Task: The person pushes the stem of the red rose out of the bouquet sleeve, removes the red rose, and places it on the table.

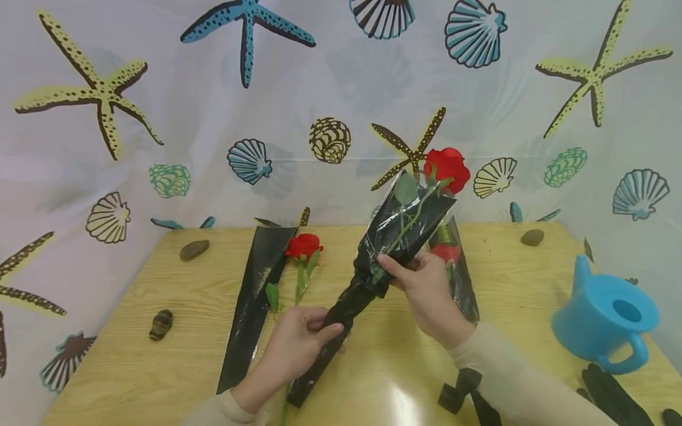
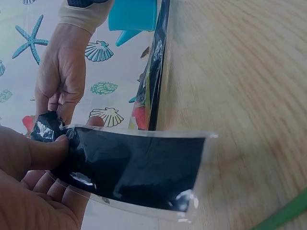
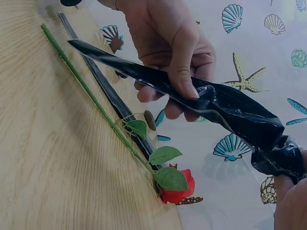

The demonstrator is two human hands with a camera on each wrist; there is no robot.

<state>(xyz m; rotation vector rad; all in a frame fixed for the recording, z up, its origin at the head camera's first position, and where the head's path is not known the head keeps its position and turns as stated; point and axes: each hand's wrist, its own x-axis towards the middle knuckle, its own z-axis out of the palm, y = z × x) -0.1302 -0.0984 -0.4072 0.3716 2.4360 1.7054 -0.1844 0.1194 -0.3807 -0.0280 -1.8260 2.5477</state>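
A red rose (image 1: 446, 168) sits in a black and clear plastic sleeve (image 1: 373, 260) held tilted above the wooden table (image 1: 160, 355). My left hand (image 1: 301, 343) grips the narrow lower part of the sleeve (image 2: 139, 167), thumb on top. My right hand (image 1: 423, 284) pinches the sleeve at its gathered middle (image 3: 276, 155). A second rose (image 1: 303, 245) with a green stem (image 3: 96, 103) lies loose on the table beside an empty black sleeve (image 1: 256, 296). A third wrapped rose (image 1: 453, 260) lies behind my right hand.
A blue watering can (image 1: 607, 319) stands at the right edge. Small stones (image 1: 193, 249) (image 1: 161, 324) (image 1: 532, 237) lie about the table. Black ribbon pieces (image 1: 460, 390) and dark gloves (image 1: 613, 393) lie near the front right. A seashell-print curtain (image 1: 160, 118) backs the table.
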